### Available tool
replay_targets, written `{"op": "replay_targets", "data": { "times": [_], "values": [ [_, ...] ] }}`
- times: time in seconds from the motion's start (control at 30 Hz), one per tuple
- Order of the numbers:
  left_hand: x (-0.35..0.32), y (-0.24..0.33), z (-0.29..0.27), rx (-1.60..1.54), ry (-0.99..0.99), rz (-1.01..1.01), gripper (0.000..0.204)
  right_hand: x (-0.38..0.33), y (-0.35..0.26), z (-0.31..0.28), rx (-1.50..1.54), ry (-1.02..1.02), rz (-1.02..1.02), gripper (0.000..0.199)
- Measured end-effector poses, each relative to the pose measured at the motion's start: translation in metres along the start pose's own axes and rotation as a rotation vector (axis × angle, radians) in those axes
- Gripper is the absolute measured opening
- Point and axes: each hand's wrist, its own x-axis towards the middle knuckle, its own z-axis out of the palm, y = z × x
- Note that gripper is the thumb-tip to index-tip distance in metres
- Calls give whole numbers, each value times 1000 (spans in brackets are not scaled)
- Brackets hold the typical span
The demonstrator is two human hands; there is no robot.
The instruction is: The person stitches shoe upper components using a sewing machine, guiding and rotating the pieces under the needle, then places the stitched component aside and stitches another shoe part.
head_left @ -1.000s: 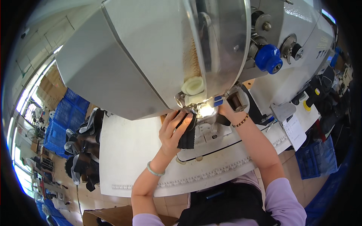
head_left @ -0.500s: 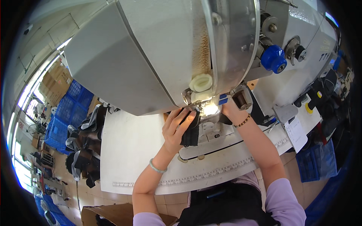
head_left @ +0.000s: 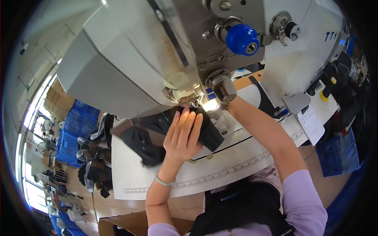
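A large grey-white sewing machine stands over the white work table, its lamp shining at the needle area. Under it lies a black piece of material with a ribbed-looking end. A black and brownish flap extends left of my left hand, its outer part blurred. My left hand rests on the black material with fingers stretched forward, the tips close to the presser area and the thumb out of sight. My right hand reaches in behind the metal cylinder at the machine's head; its fingers are hidden there.
The table's front edge carries a printed ruler. A blue knob juts from the machine. At the right are a paper sheet and a blue crate. Stacked dark pieces and blue crates stand left. A cardboard box sits below.
The view has shifted, so the machine head appears further left. The black material now spreads out left of my left hand, whose fingers lie straighter on it. My right hand has become hidden.
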Motion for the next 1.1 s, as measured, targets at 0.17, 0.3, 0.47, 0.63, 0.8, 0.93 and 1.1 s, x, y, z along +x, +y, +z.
{"op": "replay_targets", "data": {
  "times": [0.17,0.3,0.47,0.63,0.8,0.93,1.1],
  "values": [
    [7,3,-5,-71,23,-104,28,-8,3,-13,-132,21,-58,22],
    [12,-4,-11,-189,-17,-193,31,-26,7,-25,-222,-161,57,23],
    [23,0,-18,-272,-95,-347,35,-66,-18,2,52,-480,340,24],
    [-10,7,2,-211,-29,-225,35,-65,-7,-5,54,-474,235,25],
    [-39,10,19,-177,57,-184,23,-68,-2,-13,-98,-522,184,29],
    [-56,6,23,176,-39,-64,37,-66,-9,-6,-190,-535,251,26],
    [-40,-1,2,128,-92,-104,48,-64,8,-3,-205,-393,158,28]
  ]
}}
